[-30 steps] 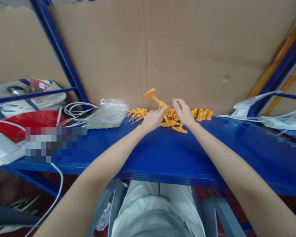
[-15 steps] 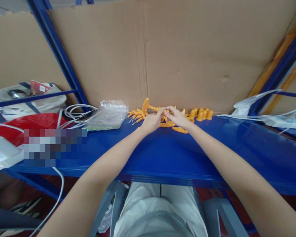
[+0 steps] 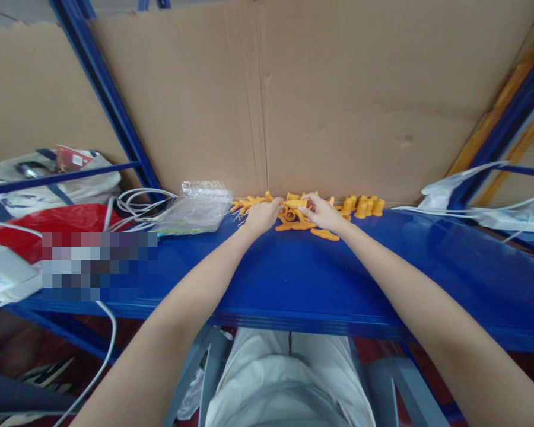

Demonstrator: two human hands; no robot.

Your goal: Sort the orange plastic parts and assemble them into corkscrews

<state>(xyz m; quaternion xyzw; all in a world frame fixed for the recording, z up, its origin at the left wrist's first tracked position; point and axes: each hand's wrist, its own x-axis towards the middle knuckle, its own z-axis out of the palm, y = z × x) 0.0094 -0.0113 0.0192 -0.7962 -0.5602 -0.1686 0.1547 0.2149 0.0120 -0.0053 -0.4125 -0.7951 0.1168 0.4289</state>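
My left hand (image 3: 263, 217) is closed, thumb and fingertips together, on an orange plastic handle whose end shows just above the knuckles; the rest is hidden. My right hand (image 3: 324, 213) pinches an orange plastic sleeve (image 3: 296, 203) that lies sideways between the two hands. Under and around the hands is a pile of orange plastic parts (image 3: 293, 225), and one curved orange handle (image 3: 324, 235) lies in front of it. Small spiral metal wires (image 3: 239, 220) lie left of the pile. Several orange sleeves (image 3: 363, 206) stand upright to the right.
The blue table (image 3: 293, 279) meets a cardboard panel (image 3: 338, 107) at the back. Clear plastic bags (image 3: 196, 207), white cables (image 3: 133, 201) and a red bag (image 3: 71, 222) are at the left. A white power strip (image 3: 511, 219) is at the far right.
My hands have moved apart, the left one to the left. The orange handle at my left hand has tipped down from upright. An orange sleeve now shows in my right fingers.
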